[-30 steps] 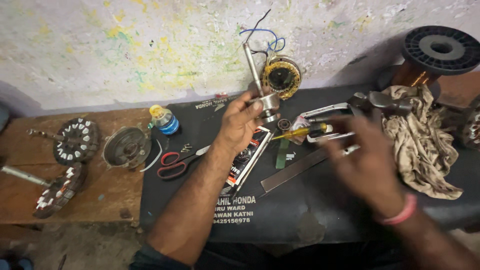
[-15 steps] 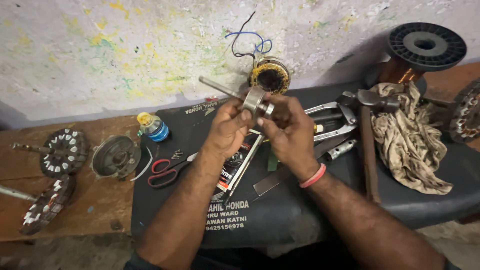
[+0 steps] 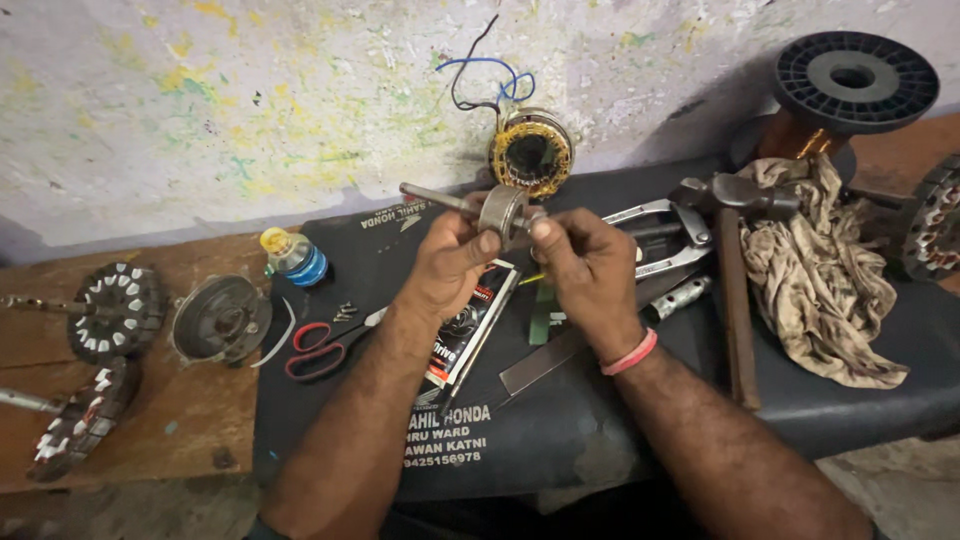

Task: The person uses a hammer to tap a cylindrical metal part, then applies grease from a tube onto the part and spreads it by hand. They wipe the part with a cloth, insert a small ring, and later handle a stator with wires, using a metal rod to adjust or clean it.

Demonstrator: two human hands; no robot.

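Observation:
Both hands hold a metal shaft with a round bearing (image 3: 497, 208) above the black mat (image 3: 560, 440). My left hand (image 3: 447, 265) grips the shaft from below, thumb against the bearing. My right hand (image 3: 583, 268), with a pink band on the wrist, pinches the bearing's right side; the shaft's bare end points up and to the left. Just behind the hands, a wound stator with yellow tape and blue and black wires (image 3: 530, 152) leans against the wall.
On the mat lie red-handled scissors (image 3: 320, 345), a printed packet (image 3: 470, 330), a flat metal bar (image 3: 540, 358), a puller tool (image 3: 665, 240), a hammer (image 3: 735, 260) and a dirty rag (image 3: 820, 270). A copper wire spool (image 3: 845, 85) stands back right. A small bottle (image 3: 292, 256), a round cover (image 3: 220, 320) and stators (image 3: 110, 310) are left.
My right hand came in from the tools on the right and joined my left hand on the shaft. The shaft tipped from upright to nearly level, its end pointing left.

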